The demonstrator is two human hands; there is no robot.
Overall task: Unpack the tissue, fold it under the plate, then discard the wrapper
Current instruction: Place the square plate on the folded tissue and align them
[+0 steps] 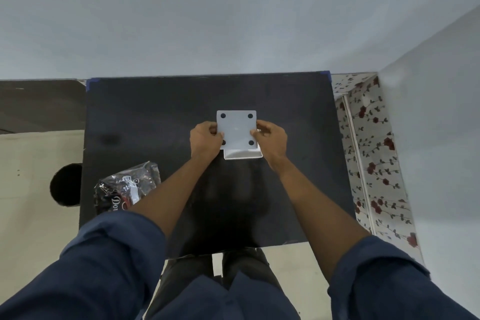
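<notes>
A white square plate [237,128] with four black dots at its corners is held over the middle of the black table [155,117]. My left hand [205,141] grips its left edge and my right hand [271,139] grips its right edge. A white piece [242,154], apparently the folded tissue, shows just below the plate's near edge; I cannot tell whether they touch. The black shiny wrapper [127,189] lies crumpled on the table at the front left, apart from both hands.
The table stands against a pale wall [233,21]. Left of it lies a beige surface [31,163] with a dark round shape [66,184]. A floral-patterned surface [368,153] runs along the right side. My legs are at the near table edge.
</notes>
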